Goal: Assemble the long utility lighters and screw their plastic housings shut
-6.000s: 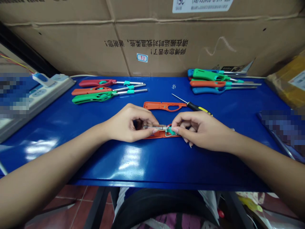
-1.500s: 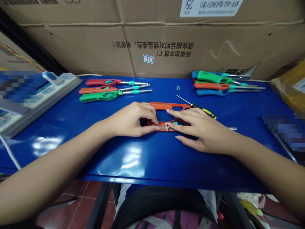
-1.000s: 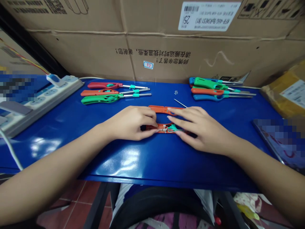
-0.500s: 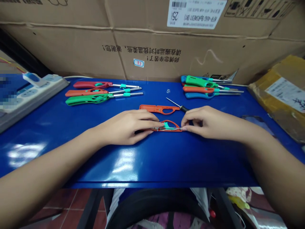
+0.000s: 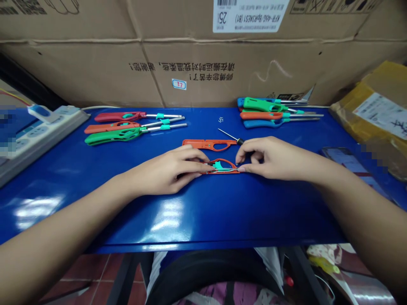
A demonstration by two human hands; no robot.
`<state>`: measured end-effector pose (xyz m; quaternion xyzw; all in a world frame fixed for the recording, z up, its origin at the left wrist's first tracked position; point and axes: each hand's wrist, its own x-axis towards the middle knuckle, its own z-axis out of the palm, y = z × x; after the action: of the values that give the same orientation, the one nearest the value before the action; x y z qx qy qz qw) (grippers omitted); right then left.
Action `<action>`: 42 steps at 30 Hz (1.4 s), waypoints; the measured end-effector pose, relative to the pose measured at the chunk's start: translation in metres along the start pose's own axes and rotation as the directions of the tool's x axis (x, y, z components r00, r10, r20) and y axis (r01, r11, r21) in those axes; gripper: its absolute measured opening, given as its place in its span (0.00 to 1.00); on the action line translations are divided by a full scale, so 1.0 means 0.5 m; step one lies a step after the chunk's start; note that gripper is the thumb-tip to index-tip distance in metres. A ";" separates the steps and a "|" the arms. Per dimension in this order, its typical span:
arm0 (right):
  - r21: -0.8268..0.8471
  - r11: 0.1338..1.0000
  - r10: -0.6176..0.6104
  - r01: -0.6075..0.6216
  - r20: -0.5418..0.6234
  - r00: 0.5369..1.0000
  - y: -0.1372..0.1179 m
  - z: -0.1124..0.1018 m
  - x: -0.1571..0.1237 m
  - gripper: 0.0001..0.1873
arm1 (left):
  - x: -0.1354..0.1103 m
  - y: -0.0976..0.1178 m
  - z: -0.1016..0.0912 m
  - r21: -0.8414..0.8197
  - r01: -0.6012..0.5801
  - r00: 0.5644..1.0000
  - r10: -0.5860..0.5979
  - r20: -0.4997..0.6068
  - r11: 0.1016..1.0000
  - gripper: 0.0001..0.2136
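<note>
a: what are the grips doing?

b: the left hand (image 5: 168,171) lies low on the worktop (image 5: 203,212) with its grip pressed together. the fingers stretch along the left part of an open orange shell (image 5: 227,161), and the thumb sits close under them. i judge it pins the shell flat so it cannot slide on the glossy blue surface.

a: and the other?

b: the right hand (image 5: 273,159) has its grip pinching the shell's right end, thumb and forefinger closed where a thin metal piece runs out. a teal trigger (image 5: 218,166) sits inside the shell between the two grips. so the shell lies mid-worktop, straight in front of the person.

a: what's around it?

b: just behind it lies a matching orange cover (image 5: 206,144), apart from the shell and probably kept within reach. a screwdriver (image 5: 227,134) lies beside the cover, its handle partly hidden behind the right hand. farther back are three lighters (image 5: 127,127) in a row on the left and a stack of lighters (image 5: 270,113) on the right. the two lots are well apart, which looks like sorting. a power strip (image 5: 44,127) and a phone (image 5: 346,160) sit at the edges.

a: any writing?

b: the cardboard box (image 5: 95,72) behind carries a line of chinese print, upside down from here. it also has a small sticker (image 5: 179,84) reading "37" and a white label (image 5: 251,15) with "25" and a code that looks like "kfr-46g". the rest is too small to read.
</note>
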<state>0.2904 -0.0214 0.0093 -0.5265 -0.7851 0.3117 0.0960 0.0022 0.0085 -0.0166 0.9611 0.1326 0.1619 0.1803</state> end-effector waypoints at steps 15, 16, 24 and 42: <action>0.092 0.981 -0.161 0.171 -0.103 0.981 -0.007 0.052 0.008 0.05 | 0.004 0.004 0.008 -0.052 0.062 0.998 -0.062 0.004 0.997 0.14; 0.095 0.980 -0.164 0.173 -0.095 0.982 -0.008 0.051 0.008 0.05 | 0.004 0.004 0.008 -0.055 0.061 0.998 -0.061 0.003 0.997 0.14; 0.058 0.979 -0.188 0.196 -0.125 0.974 -0.010 0.054 0.006 0.02 | 0.002 -0.004 0.006 -0.021 -0.008 1.000 0.007 -0.004 1.000 0.18; 0.067 0.998 -0.016 0.018 -0.033 0.999 0.013 -0.008 0.001 0.12 | -0.009 -0.006 -0.031 -0.013 0.039 0.995 -0.040 -0.095 0.999 0.11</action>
<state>0.2969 -0.0180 0.0085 -0.5212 -0.7769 0.3287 0.1293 -0.0083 0.0145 -0.0052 0.9485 0.1593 0.2045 0.1822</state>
